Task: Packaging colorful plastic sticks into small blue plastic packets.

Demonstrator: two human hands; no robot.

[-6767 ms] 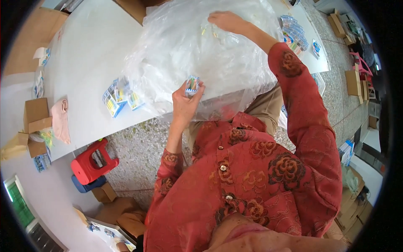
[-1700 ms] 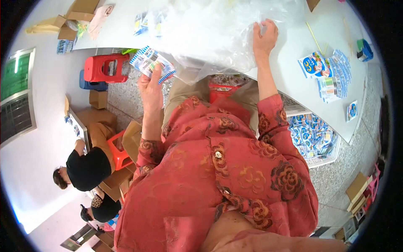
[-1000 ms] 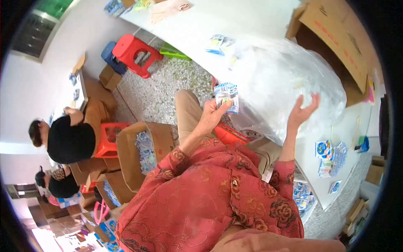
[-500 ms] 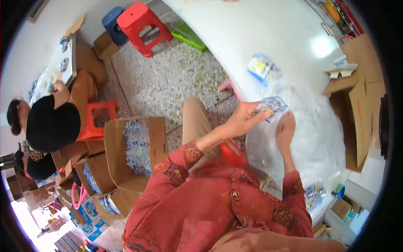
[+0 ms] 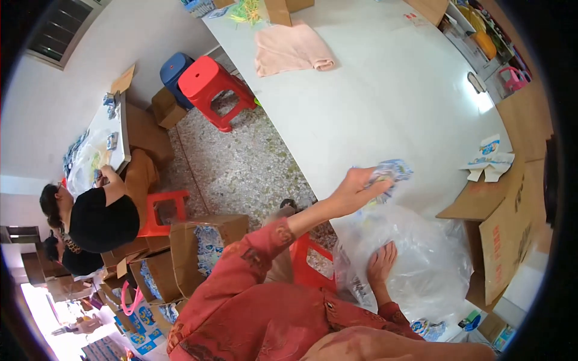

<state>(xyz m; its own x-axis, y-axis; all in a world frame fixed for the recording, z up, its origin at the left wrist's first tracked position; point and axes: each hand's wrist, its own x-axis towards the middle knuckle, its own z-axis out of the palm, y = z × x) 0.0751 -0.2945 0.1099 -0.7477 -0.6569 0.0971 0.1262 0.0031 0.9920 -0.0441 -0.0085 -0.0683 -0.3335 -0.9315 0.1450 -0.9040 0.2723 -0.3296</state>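
My left hand (image 5: 355, 194) reaches out over the white table and is closed on a small blue-and-white packet (image 5: 392, 172), which is slightly blurred. Nearer to me, a large clear plastic bag (image 5: 424, 259) lies crumpled at the table's edge. My right hand (image 5: 382, 263) rests flat on this bag with its fingers stretched out. Beneath my left hand, something pale and yellowish (image 5: 368, 212) shows at the bag's far end, too unclear to name. More blue-and-white packets (image 5: 428, 330) lie by the bag's near side.
An opened cardboard box (image 5: 506, 231) stands right of the bag, with torn white-and-blue card (image 5: 490, 159) by its flap. A pink cloth (image 5: 292, 49) lies far on the table (image 5: 361, 102). Boxes of packets (image 5: 208, 249), a red stool (image 5: 217, 90) and a seated co-worker (image 5: 102, 216) are to the left.
The view has shifted, showing more of the far table. My left hand has moved the packet away from my right hand. My right hand now lies on the bag, nearer to me.
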